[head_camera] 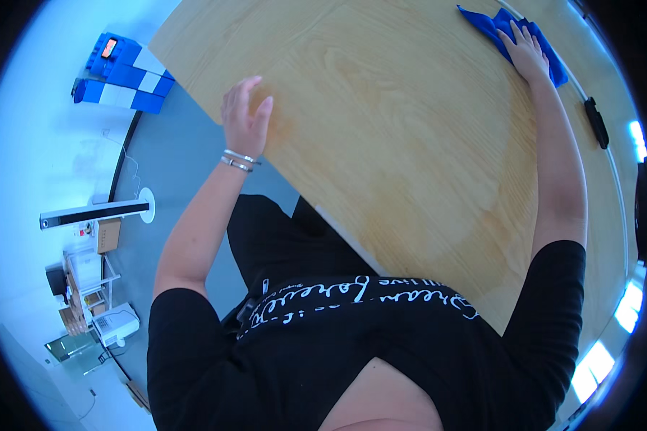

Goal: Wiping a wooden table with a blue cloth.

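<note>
My right hand (528,56) lies with spread fingers on top of a crumpled blue cloth (482,24) at the far right of the wood-grain table (388,118). The cloth rests on the tabletop, beside a white cable (574,83). Over the table's near left edge is my left hand (245,116), empty, its thumb apart from the bent fingers. Two silver bracelets (238,160) circle that wrist. Darker, damp-looking patches show on the wood near my right forearm.
On the cable sits a black inline piece (597,123). Blue-and-white boxes (135,78) stand on the grey floor beyond the table's left corner. Farther left are a tower fan (94,214), a cardboard box (108,235) and a white printer-like machine (116,324).
</note>
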Action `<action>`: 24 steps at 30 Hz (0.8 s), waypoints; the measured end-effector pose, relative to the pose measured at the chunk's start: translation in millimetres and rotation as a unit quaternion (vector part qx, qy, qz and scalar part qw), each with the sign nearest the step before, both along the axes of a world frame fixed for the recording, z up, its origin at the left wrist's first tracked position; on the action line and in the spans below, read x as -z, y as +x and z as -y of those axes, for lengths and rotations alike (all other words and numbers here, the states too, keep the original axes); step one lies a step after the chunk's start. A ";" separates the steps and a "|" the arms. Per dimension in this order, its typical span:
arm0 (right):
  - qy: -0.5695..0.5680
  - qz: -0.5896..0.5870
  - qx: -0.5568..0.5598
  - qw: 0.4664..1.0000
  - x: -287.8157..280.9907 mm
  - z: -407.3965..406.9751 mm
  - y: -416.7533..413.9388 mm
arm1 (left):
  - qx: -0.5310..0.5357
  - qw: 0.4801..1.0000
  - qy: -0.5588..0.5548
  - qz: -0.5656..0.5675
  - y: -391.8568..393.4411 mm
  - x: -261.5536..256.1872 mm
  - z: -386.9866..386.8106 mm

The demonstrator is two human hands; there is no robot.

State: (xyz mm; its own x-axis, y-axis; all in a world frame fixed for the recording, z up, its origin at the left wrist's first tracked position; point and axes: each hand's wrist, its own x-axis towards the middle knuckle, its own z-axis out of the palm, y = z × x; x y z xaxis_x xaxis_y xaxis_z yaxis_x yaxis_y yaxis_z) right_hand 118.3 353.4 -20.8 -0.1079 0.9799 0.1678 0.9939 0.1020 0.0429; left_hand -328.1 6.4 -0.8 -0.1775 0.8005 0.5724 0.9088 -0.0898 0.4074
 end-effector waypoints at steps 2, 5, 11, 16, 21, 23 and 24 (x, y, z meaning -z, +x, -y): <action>0.007 0.008 -0.027 1.000 5.3 12.3 4.4 | 0.000 1.000 -0.005 0.008 2.3 -0.6 0.0; 0.006 0.056 -0.084 0.995 -2.6 60.7 -12.1 | -0.019 1.000 -0.010 -0.001 -3.3 -1.0 4.7; 0.001 0.022 -0.227 0.974 -31.5 203.9 -16.9 | -0.007 1.000 0.029 0.003 5.9 3.5 -11.1; -0.093 0.004 -0.331 0.939 -61.8 329.6 -62.8 | -0.041 0.999 0.025 0.001 -0.9 2.8 -2.5; -0.139 -0.008 -0.386 0.912 -69.5 372.8 -87.7 | -0.035 0.999 0.018 -0.012 6.6 1.4 -5.3; -0.135 -0.038 -0.378 0.915 -67.8 350.9 -96.8 | -0.040 0.999 0.013 -0.013 5.1 0.0 -4.2; -0.112 -0.052 -0.354 0.927 -61.8 333.2 -100.6 | -0.033 0.999 0.015 -0.019 5.2 -0.7 -3.1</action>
State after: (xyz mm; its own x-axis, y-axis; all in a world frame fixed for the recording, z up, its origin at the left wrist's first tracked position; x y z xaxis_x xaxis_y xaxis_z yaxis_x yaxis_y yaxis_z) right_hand 17.6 20.2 41.0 -0.7322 0.6809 0.0146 0.6717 0.7256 -0.1494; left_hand -322.9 9.5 -0.1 -0.2078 0.7701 0.6031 0.9277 -0.0404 0.3711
